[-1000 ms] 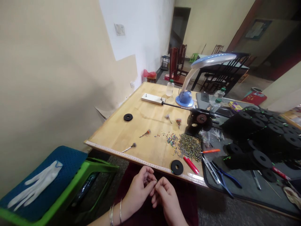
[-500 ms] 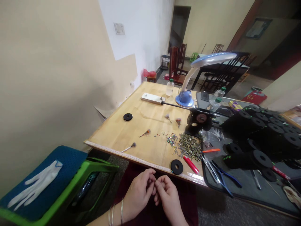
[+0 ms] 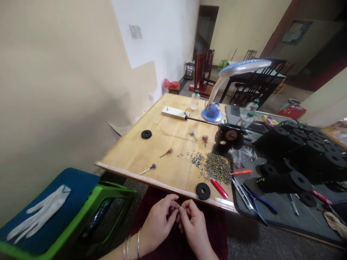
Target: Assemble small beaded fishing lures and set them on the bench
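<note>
Just off the table's front edge, my left hand [image 3: 160, 218] and my right hand [image 3: 193, 221] meet with thumbs and fingertips pinched together. Whatever they pinch is too small or too hidden to make out. A black foam-like disc with a centre hole [image 3: 203, 191] lies on the edge above my right hand, with a red tube-shaped piece [image 3: 219, 188] beside it. Further in are a pile of small dark-and-yellow striped pieces [image 3: 217, 167] and a patch of tiny coloured beads [image 3: 197, 160]. Several small bristle-headed pieces, one with a white stem [image 3: 148, 169], lie to the left.
A blue desk lamp [image 3: 212, 112] stands at the back beside a black hand-wound device [image 3: 229, 137]. On the right, a grey mat [image 3: 282, 220] bears blue-handled pliers [image 3: 257, 202] and many black rolls [image 3: 284, 182]. A white glove [image 3: 40, 213] lies on a green stool [image 3: 89, 209] at left.
The view has shifted very slightly. My hands stay pinched together in the same place, with only tiny finger movement.
</note>
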Demonstrator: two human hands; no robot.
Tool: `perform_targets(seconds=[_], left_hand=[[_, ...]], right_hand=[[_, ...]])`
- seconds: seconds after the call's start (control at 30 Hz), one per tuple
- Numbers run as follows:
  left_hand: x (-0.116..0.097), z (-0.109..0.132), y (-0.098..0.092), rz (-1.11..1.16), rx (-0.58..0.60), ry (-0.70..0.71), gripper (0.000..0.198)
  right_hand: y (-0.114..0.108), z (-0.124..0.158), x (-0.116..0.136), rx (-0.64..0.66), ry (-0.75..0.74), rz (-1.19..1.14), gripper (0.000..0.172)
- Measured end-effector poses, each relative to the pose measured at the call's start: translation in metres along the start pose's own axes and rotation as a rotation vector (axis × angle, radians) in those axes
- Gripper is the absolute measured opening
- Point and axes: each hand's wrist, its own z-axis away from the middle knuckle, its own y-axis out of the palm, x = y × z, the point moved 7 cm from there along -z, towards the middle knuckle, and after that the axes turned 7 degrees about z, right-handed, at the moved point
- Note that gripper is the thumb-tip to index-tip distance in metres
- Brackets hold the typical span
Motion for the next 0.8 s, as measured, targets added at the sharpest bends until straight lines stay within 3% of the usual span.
perform_targets(seconds=[0.17, 0.4, 0.6, 0.8], left_hand=[[0.01, -0.005, 0.007, 0.298, 0.113, -0.248, 0.014], [0.006, -0.01, 0.001, 0.324, 0.117, -0.188, 0.022], [0.006, -0.012, 0.006, 0.664, 0.137, -0.299, 0.028], [-0.016, -0.012, 0.0, 1.069, 0.133, -0.409, 0.026]], right_hand=[[0.001, 0.001, 0.004, 0.03, -0.057, 0.074, 0.03], [-0.002, 0.003, 0.022, 0.041, -0.22, 0.336, 0.016], [-0.003, 0.008, 0.053, 0.035, -0.441, 0.503, 0.014], [-0.012, 0.01, 0.069, -0.018, -0.58, 0.616, 0.016]])
